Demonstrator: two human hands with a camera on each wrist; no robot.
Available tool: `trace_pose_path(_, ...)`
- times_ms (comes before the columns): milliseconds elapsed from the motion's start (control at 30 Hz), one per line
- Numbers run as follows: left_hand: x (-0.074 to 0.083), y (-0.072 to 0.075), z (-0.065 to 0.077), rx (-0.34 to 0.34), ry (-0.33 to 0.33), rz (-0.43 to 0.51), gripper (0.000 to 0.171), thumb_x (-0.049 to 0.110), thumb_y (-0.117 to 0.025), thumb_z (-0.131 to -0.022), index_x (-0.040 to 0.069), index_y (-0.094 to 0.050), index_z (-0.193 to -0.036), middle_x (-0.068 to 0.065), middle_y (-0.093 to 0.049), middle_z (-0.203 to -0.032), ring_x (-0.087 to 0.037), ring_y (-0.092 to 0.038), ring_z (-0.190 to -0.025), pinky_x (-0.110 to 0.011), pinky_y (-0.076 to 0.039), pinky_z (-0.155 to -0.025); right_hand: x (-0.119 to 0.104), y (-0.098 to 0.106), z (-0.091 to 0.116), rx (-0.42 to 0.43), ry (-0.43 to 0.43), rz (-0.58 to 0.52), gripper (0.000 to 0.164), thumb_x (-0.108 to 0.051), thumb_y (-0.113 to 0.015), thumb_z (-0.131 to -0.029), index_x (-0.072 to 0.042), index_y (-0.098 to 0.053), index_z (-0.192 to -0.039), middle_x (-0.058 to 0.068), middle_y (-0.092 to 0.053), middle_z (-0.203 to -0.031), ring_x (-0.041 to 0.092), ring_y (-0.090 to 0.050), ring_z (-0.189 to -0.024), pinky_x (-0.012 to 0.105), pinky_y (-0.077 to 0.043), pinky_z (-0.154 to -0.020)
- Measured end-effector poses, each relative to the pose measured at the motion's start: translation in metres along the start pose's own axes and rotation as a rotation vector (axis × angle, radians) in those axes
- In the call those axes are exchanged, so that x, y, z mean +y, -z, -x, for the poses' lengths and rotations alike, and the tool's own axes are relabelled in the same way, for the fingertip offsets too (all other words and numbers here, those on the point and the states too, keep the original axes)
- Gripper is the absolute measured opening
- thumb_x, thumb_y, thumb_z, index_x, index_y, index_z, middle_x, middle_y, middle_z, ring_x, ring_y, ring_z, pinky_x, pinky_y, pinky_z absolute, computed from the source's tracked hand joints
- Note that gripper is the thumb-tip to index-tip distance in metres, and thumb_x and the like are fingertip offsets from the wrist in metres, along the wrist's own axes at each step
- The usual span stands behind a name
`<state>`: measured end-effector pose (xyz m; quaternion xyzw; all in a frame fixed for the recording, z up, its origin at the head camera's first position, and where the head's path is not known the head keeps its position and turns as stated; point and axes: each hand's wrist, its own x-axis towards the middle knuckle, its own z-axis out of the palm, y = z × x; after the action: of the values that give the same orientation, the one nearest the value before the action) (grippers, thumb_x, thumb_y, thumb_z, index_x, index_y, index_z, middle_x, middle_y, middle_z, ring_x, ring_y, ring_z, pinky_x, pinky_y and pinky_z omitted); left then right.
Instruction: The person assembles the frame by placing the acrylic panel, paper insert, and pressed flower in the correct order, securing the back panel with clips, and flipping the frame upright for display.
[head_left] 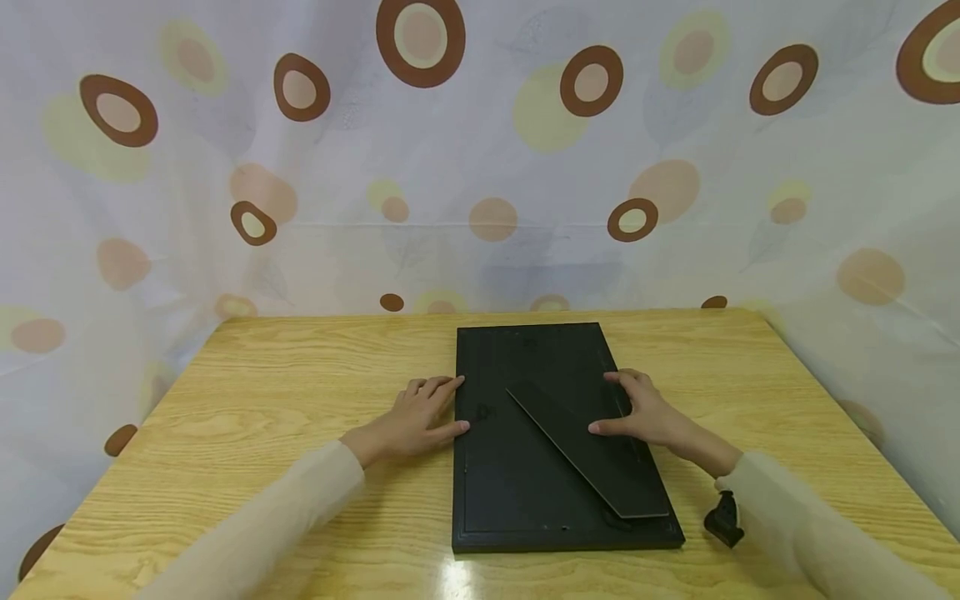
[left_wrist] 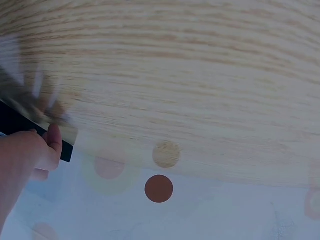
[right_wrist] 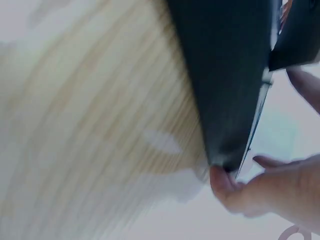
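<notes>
A black picture frame point(head_left: 510, 492) lies face down on the wooden table, its back panel upward. Its flat easel stand point(head_left: 592, 454) slants across the back from upper left to lower right. My left hand point(head_left: 416, 421) holds the frame's left edge, thumb at the rim and fingers farther up the side. On the opposite side my right hand point(head_left: 648, 412) spans the right edge, with fingers at the side and thumb over the stand. The right wrist view shows fingertips against the end of the frame's dark side wall point(right_wrist: 220, 85). The frame's front is hidden.
The wooden table point(head_left: 322, 358) reaches back to a patterned cloth point(head_left: 450, 167) hanging behind it and along both sides. A small black device point(head_left: 724, 521) is by the right sleeve cuff.
</notes>
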<state>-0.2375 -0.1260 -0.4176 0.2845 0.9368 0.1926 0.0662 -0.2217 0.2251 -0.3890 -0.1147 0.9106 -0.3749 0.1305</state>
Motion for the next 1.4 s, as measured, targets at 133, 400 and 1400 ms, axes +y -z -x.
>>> trace_pose_path(133,-0.002,0.005,0.002,-0.046,-0.029,0.008,0.073,0.050,-0.047,-0.090,0.016,-0.017,-0.147,-0.010,-0.022,-0.148,-0.039,-0.020,-0.132,-0.056,-0.022,-0.102,0.007,0.002,-0.003,-0.026,0.028,0.020,0.094,-0.038,-0.072,-0.076,0.004,-0.020,-0.141,0.033,-0.004,-0.143,0.052,-0.015,-0.128,0.063,-0.026,-0.097)
trace_pose_path(400,-0.004,0.011,0.007,-0.108,-0.088,0.040,0.086,0.052,-0.058,-0.083,0.014,-0.015,-0.147,-0.012,-0.015,-0.150,-0.037,-0.015,-0.134,-0.058,-0.018,-0.104,0.008,-0.002,-0.002,-0.004,0.069,0.069,0.098,-0.036,-0.073,-0.074,0.012,-0.018,-0.139,0.035,-0.004,-0.142,0.054,-0.015,-0.128,0.063,-0.025,-0.097)
trace_pose_path(1400,0.011,0.017,0.004,-0.130,-0.059,-0.058,0.109,0.063,-0.069,-0.066,0.009,-0.019,-0.146,-0.014,-0.017,-0.150,-0.034,-0.018,-0.134,-0.054,-0.021,-0.104,0.002,-0.005,-0.002,0.013,0.012,0.108,0.108,-0.038,-0.076,-0.072,0.016,-0.009,-0.138,0.040,-0.012,-0.139,0.056,-0.015,-0.126,0.064,-0.025,-0.097)
